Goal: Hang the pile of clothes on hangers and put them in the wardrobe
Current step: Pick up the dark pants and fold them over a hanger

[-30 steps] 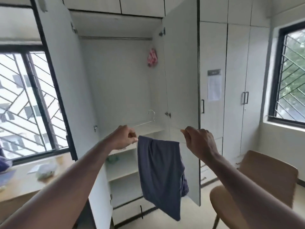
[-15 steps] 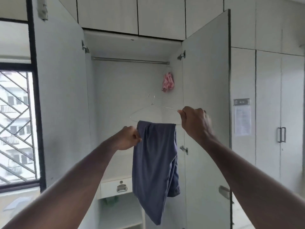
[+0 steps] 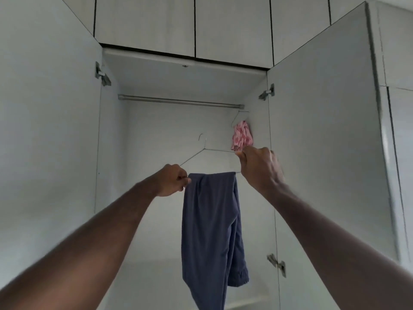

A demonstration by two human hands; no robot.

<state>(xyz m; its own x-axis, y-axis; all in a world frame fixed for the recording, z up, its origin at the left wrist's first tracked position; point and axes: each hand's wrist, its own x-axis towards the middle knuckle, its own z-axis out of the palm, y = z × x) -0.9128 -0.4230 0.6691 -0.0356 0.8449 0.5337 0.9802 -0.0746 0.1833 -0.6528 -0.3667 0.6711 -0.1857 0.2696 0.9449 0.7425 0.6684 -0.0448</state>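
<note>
A thin wire hanger (image 3: 214, 150) is held up inside the open wardrobe, below the metal rail (image 3: 178, 101). Dark blue trousers (image 3: 212, 227) hang folded over its bottom bar. My left hand (image 3: 173, 182) pinches the hanger's left corner beside the trousers. My right hand (image 3: 259, 164) grips the hanger's right end. The hook points up, well under the rail. A pink patterned garment (image 3: 242, 136) hangs on another wire hanger at the rail's right end.
Both wardrobe doors stand open, the left door (image 3: 49, 135) and the right door (image 3: 324, 135), each close to my arms. Closed upper cabinets (image 3: 232, 25) sit above the wardrobe. The rail is bare left of the pink garment.
Both hands have lifted the hanger with the trousers higher and closer to the rail. My view has tilted up, so the window, desk and chair have left the frame.
</note>
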